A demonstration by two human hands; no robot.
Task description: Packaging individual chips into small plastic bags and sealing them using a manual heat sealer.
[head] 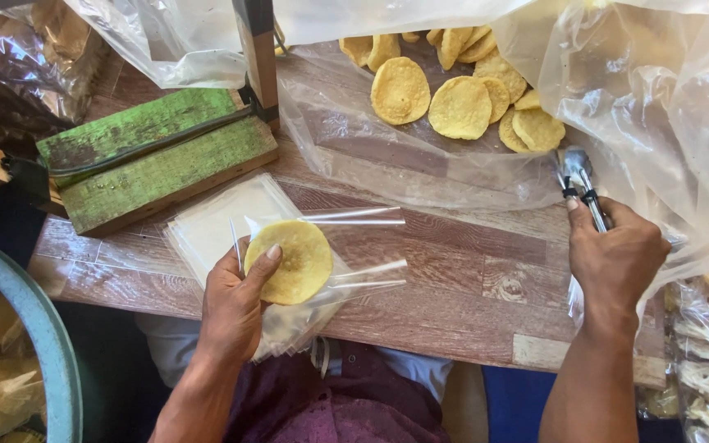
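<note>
On wooden table, left hand holding bagged cracker, right hand gripping tongs

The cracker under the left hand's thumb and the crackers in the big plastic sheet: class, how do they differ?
The single cracker lies in a small clear bag, pinned by the left hand; the loose crackers lie bare on the large plastic sheet. One is alone, the others heaped and overlapping. All are round and yellow.

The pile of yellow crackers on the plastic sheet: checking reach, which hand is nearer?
Right. The right hand, holding metal tongs, sits just below the cracker pile; the left hand is farther left.
</note>
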